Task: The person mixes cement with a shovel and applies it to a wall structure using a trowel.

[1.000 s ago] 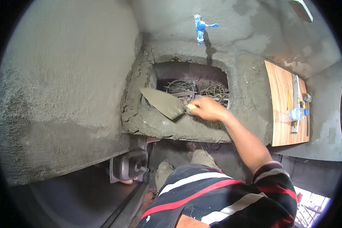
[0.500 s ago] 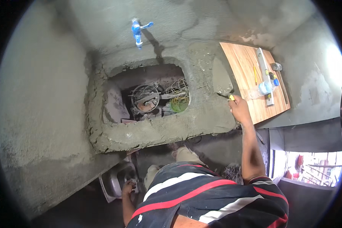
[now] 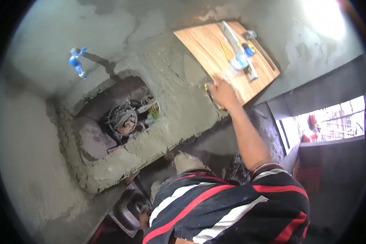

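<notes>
My right hand [image 3: 223,94] is closed round the yellow handle of a trowel [image 3: 210,94], low over the wet mortar ledge [image 3: 179,105] beside a wooden board. Its dark blade is seen nearly edge-on and slightly blurred, toward the ledge's near edge. A smooth patch of mortar lies just beyond it. Low on the left, my left hand [image 3: 144,215] is curled against a stainless steel sink [image 3: 128,207]; my striped shirt partly hides the hand.
The mortar ledge surrounds a rounded opening [image 3: 93,140] with a round rubble-filled container [image 3: 123,120] and wires below. On the wooden board [image 3: 209,40] lie a spirit level [image 3: 230,35], a yellow pencil [image 3: 225,51] and a plastic bottle [image 3: 239,62]. A blue-wrapped tap [image 3: 75,62] sticks out from the wall.
The view has turned and shifted, so the ledge appears tilted and farther left. My right hand has swung the trowel from the smooth patch toward the ledge's near edge. My left hand stays by the sink.
</notes>
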`<act>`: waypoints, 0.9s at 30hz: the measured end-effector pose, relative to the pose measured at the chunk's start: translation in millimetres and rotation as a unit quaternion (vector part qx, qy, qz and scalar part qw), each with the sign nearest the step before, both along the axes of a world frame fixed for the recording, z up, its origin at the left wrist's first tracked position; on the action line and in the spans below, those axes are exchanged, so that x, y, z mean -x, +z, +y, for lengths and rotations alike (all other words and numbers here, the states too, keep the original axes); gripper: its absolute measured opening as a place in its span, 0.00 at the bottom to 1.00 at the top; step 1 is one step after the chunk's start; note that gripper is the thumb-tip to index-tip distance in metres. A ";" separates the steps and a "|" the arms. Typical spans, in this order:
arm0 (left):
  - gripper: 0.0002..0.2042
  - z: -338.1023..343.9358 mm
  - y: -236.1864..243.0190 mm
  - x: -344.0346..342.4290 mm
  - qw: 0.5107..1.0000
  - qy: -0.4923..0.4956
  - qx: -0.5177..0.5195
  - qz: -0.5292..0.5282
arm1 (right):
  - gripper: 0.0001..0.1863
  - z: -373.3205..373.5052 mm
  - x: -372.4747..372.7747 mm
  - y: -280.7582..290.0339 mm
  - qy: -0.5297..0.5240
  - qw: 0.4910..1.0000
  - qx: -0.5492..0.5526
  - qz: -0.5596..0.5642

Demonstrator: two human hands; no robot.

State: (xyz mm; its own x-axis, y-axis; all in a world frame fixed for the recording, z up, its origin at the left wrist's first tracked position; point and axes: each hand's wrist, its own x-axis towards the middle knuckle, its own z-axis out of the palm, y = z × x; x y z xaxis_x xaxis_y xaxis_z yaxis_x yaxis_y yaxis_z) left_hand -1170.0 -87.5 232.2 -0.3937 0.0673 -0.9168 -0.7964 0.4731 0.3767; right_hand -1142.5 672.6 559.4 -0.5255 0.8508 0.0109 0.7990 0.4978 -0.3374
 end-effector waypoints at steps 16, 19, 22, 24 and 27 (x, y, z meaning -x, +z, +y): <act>0.20 59.2 -21.4 63.8 0.936 -0.310 -0.013 -0.165 | 0.24 -267.6 -289.4 -2.7 -0.021 0.927 0.366 -0.082; 0.24 67.6 1.2 40.5 0.909 -0.393 0.003 -0.138 | 0.26 -321.9 -330.0 -39.3 -0.038 0.911 0.396 -0.112; 0.34 62.4 18.3 -7.6 0.857 -0.486 0.017 -0.168 | 0.26 -363.3 -357.5 -65.0 -0.050 0.896 0.430 -0.102; 0.35 14.5 -8.7 -23.6 0.892 -0.419 -0.051 -0.161 | 0.25 -380.1 -358.1 -78.3 -0.053 0.890 0.448 -0.064; 0.36 7.3 -2.0 -41.2 0.898 -0.377 -0.085 -0.210 | 0.25 -391.2 -398.5 -106.5 -0.069 0.881 0.463 -0.072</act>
State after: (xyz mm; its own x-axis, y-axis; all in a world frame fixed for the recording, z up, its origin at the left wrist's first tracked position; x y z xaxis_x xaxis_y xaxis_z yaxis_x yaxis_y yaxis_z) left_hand -1128.8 -80.3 230.2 0.2002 0.3226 -0.9251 -0.3627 0.9016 0.2359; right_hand -744.0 281.4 452.9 -0.3561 0.5163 -0.7789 0.8977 -0.0423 -0.4385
